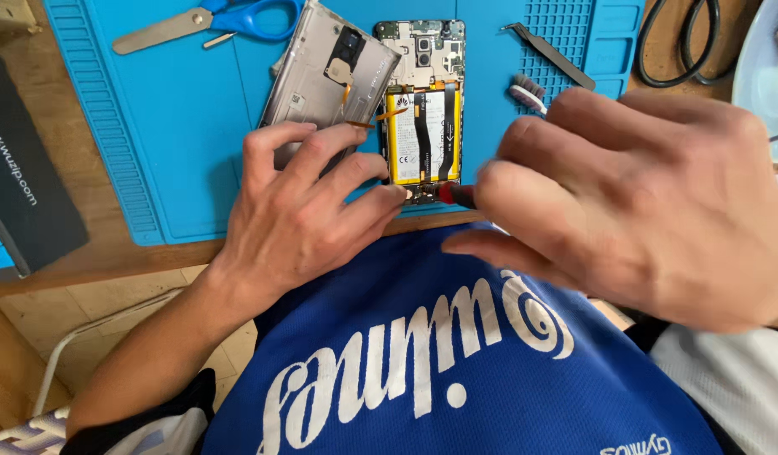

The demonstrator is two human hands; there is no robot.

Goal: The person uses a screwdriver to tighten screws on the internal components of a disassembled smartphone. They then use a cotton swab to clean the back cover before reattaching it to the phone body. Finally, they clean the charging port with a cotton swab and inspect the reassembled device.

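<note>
A: How is the opened phone (423, 101) laid out?

B: It is laid flat on the blue work mat (153, 126), near the mat's front edge, with its long axis running away from the person. The camera end is pointed toward the far side of the mat, and the bottom end is turned toward the person. A yellow-edged battery (406, 139) is seen in the body, crossed by a dark flat cable (423, 135).

A: And the detached part?

B: The grey back cover (321, 80) is tilted just left of the phone, its far end leaning rightward toward the phone's top.

A: What is done by the left hand (309, 219)?

B: It is spread loosely, fingers resting on the cover's near end, while the thumb tip is pressed at the phone's bottom edge. Nothing is gripped.

A: And the right hand (633, 202)?

B: It is blurred; its fingers are curled around a red-handled tool (455, 195), whose tip is met at the phone's bottom end.

A: What else is seen?

B: Blue-handled scissors (212, 21), black tweezers (551, 55) and a small brush (528, 91) are placed on the mat
</note>
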